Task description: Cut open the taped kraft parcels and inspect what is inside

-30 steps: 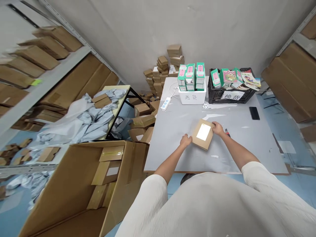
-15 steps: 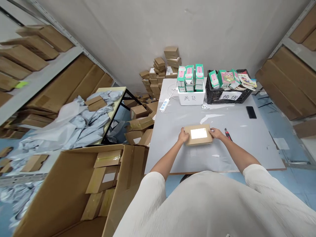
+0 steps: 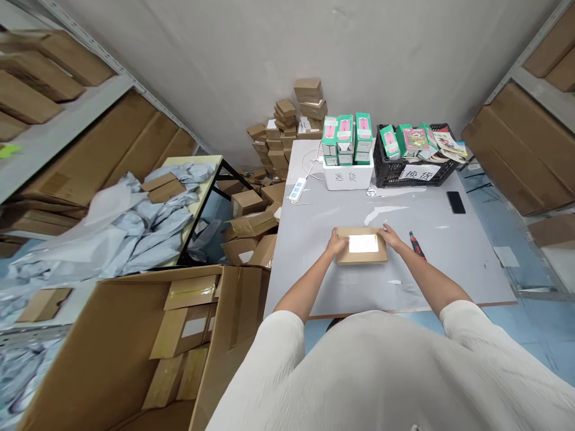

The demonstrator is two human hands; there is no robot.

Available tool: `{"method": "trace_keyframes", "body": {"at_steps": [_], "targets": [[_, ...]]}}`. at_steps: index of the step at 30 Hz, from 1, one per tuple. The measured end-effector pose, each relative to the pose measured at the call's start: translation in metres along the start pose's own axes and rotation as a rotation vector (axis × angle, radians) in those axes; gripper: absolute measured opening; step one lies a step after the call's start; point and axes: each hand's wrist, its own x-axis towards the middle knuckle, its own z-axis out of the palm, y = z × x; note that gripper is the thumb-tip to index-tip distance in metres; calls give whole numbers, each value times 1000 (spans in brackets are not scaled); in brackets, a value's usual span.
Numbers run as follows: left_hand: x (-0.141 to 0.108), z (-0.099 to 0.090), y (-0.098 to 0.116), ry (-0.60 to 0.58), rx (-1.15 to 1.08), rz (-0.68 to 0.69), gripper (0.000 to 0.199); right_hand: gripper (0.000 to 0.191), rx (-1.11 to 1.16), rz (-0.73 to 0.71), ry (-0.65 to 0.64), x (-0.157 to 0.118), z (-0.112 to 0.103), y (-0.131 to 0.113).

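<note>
A flat brown cardboard box (image 3: 359, 258) with a white label (image 3: 363, 243) on top lies in front of me on the grey table. My left hand (image 3: 336, 242) is closed around its left side, thumb over the top face near the label. At the box's far right corner, my right hand (image 3: 390, 236) grips the edge with its fingers. A red and black box cutter (image 3: 417, 244) rests on the table just right of my right hand.
Behind the box stand a white bin (image 3: 348, 178) of green-and-pink boxes and a black crate (image 3: 415, 173) with boxes and booklets. A power strip (image 3: 298, 190) and a phone (image 3: 456, 202) lie on the table (image 3: 305, 263). A large open carton (image 3: 238, 311) holding boxes stands left.
My right hand has shifted toward the box's far right corner. My left thumb reaches further over the top. The box has barely moved, while the view has turned slightly right.
</note>
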Motion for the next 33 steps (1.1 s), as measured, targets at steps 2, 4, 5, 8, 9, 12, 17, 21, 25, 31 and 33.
{"method": "trace_keyframes", "body": {"at_steps": [2,4,5,8,9,12,17,21,25,31,33], "targets": [[-2,-3,3,14,4,-18,115,90,44,5,18,-3,0,-2],[-3,-6,8,24,2,-15,108,90,78,-8,43,-4,-2,-4],[-4,-8,11,36,3,-4,104,89,92,-22,60,-2,-4,-5],[-5,-13,23,95,11,48,89,85,132,-79,118,5,-7,-9],[-5,-13,27,117,12,70,84,83,143,-103,135,9,-8,-10],[-5,-13,35,165,10,137,74,78,158,-171,180,20,-11,-10],[-5,-9,28,202,63,158,57,72,111,-198,238,27,-15,3],[-9,-8,10,217,141,93,48,66,24,-173,238,24,-14,16],[-13,-8,-2,217,176,62,47,48,-39,-202,222,18,-13,27],[-16,-9,-1,167,216,31,43,41,-89,-197,208,16,-18,34],[-16,-9,3,160,226,23,43,39,-102,-178,202,16,-20,31]]}}
